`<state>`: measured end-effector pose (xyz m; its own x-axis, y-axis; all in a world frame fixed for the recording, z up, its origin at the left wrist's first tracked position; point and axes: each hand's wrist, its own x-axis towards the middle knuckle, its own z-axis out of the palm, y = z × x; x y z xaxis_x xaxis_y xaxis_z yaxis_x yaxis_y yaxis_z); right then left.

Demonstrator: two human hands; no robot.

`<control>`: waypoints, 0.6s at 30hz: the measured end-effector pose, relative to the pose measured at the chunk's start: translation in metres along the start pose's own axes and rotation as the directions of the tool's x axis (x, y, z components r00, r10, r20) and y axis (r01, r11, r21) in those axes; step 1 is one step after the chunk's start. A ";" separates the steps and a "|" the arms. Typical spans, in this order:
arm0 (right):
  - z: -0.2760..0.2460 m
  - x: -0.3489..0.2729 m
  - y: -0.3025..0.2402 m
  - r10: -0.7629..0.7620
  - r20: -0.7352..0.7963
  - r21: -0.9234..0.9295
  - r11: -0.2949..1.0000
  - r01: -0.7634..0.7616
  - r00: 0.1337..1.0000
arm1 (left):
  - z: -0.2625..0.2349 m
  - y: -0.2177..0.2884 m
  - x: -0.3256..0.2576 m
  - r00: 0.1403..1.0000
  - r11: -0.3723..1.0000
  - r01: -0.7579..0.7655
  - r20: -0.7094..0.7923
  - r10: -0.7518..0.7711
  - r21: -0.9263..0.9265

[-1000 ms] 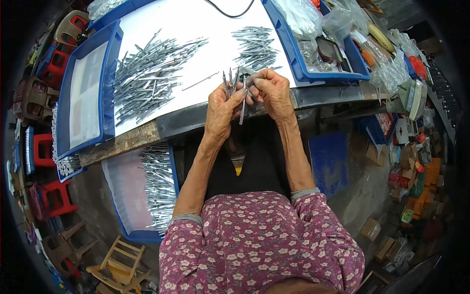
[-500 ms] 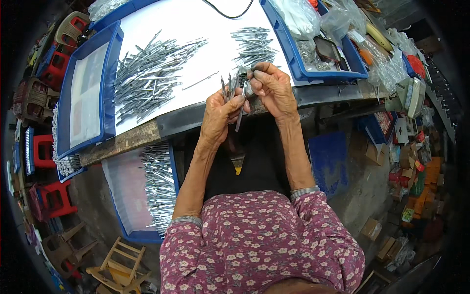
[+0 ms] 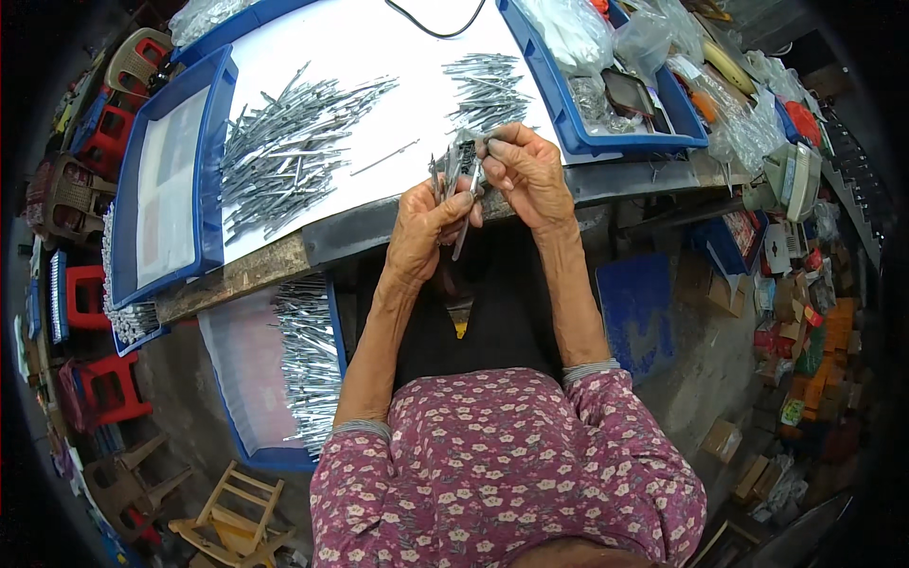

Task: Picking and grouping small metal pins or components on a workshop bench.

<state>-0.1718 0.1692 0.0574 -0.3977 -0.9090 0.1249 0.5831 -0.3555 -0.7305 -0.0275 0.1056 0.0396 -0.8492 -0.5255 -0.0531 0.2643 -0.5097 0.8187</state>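
My left hand (image 3: 418, 227) is closed round several thin silver-grey metal rods (image 3: 461, 239), which stick out above and below the fingers. Close beside its fingertips, my right hand (image 3: 533, 175) is pinched at the upper part of the bunch; whatever lies between those fingertips is too small to make out. Both hands are over the table's front edge. Beyond them, a small pile of similar metal rods (image 3: 488, 90) lies on the white tabletop (image 3: 402, 104). A larger rod pile (image 3: 289, 156) spreads to the left, and a single rod (image 3: 383, 158) rests between the piles.
A blue tray (image 3: 225, 123) stands at the table's left. Another blue tray (image 3: 625, 145) at the right holds plastic bags and small items. Below the table sits a blue bin of shiny rods (image 3: 311, 369). A black cable (image 3: 436, 30) curves across the far side.
Both hands stay nearly in place with the same bunch. The rods in my left hand have shifted and tilted slightly; my right fingers have moved a little.
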 end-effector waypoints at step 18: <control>-0.008 -0.014 -0.002 -0.007 -0.078 -0.327 0.945 -0.019 0.997 | 0.008 -0.002 -0.002 1.000 0.993 0.002 -0.026 0.001 0.117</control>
<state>-0.1733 0.1842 0.0517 -0.4560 -0.8866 0.0768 0.3271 -0.2472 -0.9121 -0.0300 0.1132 0.0421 -0.8366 -0.5436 -0.0672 0.2071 -0.4274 0.8800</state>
